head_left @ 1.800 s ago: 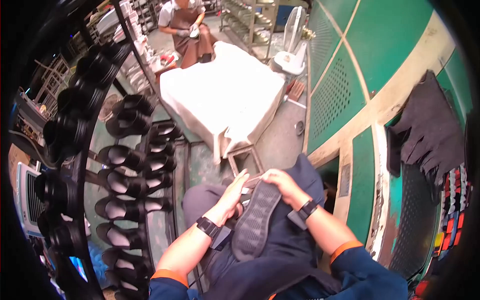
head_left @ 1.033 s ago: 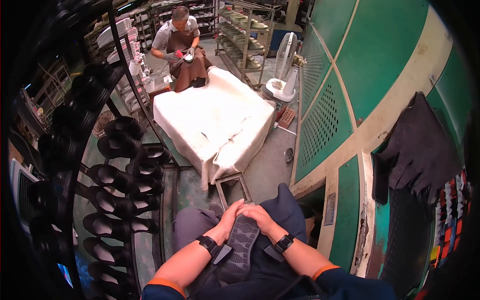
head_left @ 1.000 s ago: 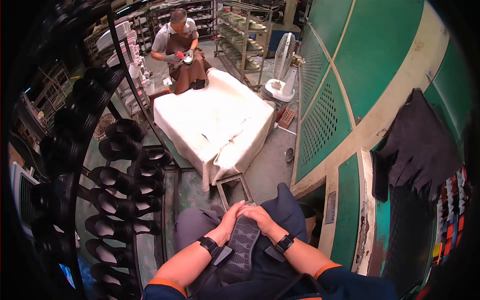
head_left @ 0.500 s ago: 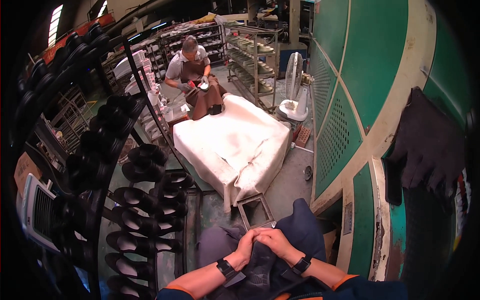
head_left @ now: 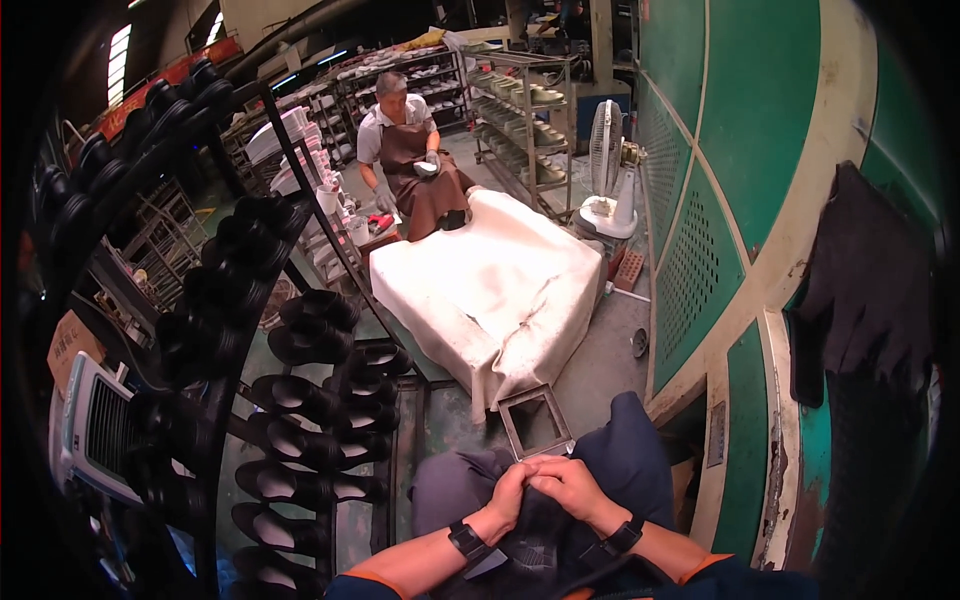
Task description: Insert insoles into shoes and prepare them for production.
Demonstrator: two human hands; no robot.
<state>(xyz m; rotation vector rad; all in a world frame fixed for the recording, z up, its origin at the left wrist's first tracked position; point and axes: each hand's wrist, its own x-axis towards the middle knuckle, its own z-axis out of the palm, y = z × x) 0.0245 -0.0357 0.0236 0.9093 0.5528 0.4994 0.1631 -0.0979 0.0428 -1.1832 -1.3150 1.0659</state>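
Left hand and right hand closed round the dark shoe — sole up over the lap, probably for steadiness

A black metal rack carried black shoes in rows from its far end to its near end, those along its right edge showing pale insoles. A pale cloth lay over a block-shaped support, folded at its near corner and hanging down its sides. Beside its left corner, a low reddish-brown stand seemed to hold a white container and a red object. On the grey-green floor, off the cloth's right edge, lay a perforated red brick, a white rod and a small dark round object. Farther back, a metal shelf rack held greenish shoes on its tiers.
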